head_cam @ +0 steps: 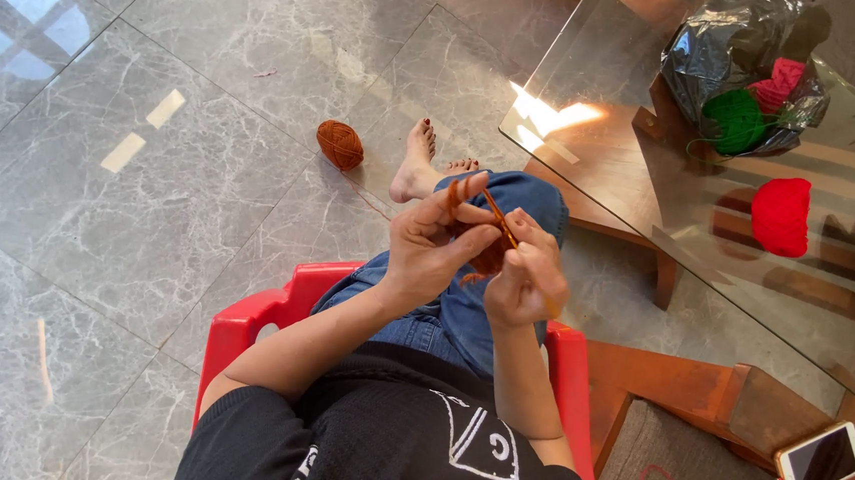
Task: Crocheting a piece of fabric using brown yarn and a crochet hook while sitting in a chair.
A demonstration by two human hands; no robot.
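The left hand [435, 247] pinched a small rust-orange crochet piece [486, 254] between thumb and fingers, with yarn looped over its raised forefinger, while the right hand [525, 281] closed around a crochet hook [499, 221] — its long axis slanting up and away toward the left hand's fingertips. The work sat between both hands above the denim-clad knee [520, 198], and its strand trailed off to the rust-orange yarn ball [340, 144] on the marble floor [145, 220], well apart on the left hand's side — the glass table's [635, 45] near corner lay opposite.

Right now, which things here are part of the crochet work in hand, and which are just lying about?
In use:
- left hand, yarn strand over its fingers
- right hand holding the crochet hook
- brown crocheted piece
- brown yarn ball on the floor

Lying about:
- red yarn on the glass table
- black bag with green yarn
- phone
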